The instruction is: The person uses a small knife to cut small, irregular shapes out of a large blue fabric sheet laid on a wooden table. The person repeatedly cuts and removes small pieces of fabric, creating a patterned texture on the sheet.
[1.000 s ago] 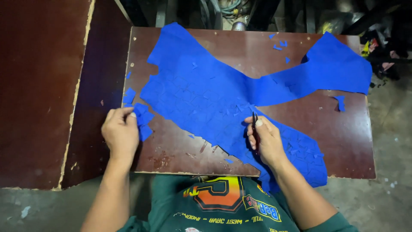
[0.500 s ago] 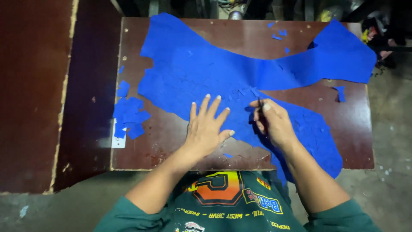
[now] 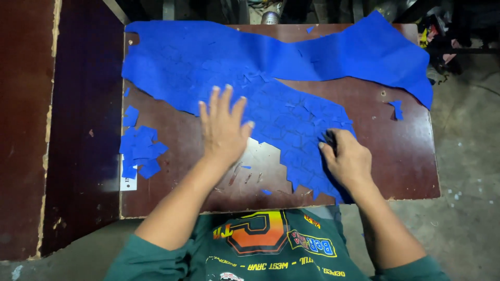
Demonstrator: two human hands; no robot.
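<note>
Left hand [image 3: 223, 130] lies flat, fingers spread, on the sheet [image 3: 219, 67]; right hand [image 3: 350, 160], nearer the cut edge, grips a dark tool [image 3: 329, 139].

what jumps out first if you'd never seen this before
The big blue sheet sprawled across the dark brown table, its near edge cut into a jagged outline. The left hand lies flat with fingers spread on it at the centre, while the right hand grips a small dark tool at the cut edge. A heap of blue offcuts sits at the table's left side.
</note>
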